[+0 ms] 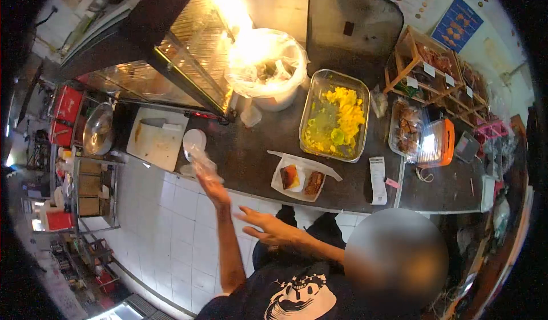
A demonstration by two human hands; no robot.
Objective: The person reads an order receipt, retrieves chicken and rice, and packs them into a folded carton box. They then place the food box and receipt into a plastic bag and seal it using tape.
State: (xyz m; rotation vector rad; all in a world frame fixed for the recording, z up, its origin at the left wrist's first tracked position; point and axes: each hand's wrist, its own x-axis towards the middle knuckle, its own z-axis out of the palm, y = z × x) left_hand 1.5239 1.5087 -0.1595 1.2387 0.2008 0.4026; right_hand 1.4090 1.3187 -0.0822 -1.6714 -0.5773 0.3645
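My left hand [211, 181] is raised at the counter's front edge, with clear crinkled plastic, apparently a thin glove, over its outstretched fingers. Just beyond its fingertips lies a white round lid-like object [194, 140]; I cannot tell whether they touch. My right hand [264, 224] is bare and holds nothing, its fingers spread toward my left forearm. To the right on the counter sits an open paper food tray [297, 193] with a browned yellow piece [290, 177] and a dark brown piece [313, 182] of food.
A glass dish of yellow food [337, 120] stands behind the tray. Left of it is a plastic-lined bucket [268, 94] beside a lit glass cabinet [188, 46]. A knife [153, 122] lies on a white cutting board [157, 143]. A receipt [378, 180] and an orange-edged container [442, 143] lie rightward.
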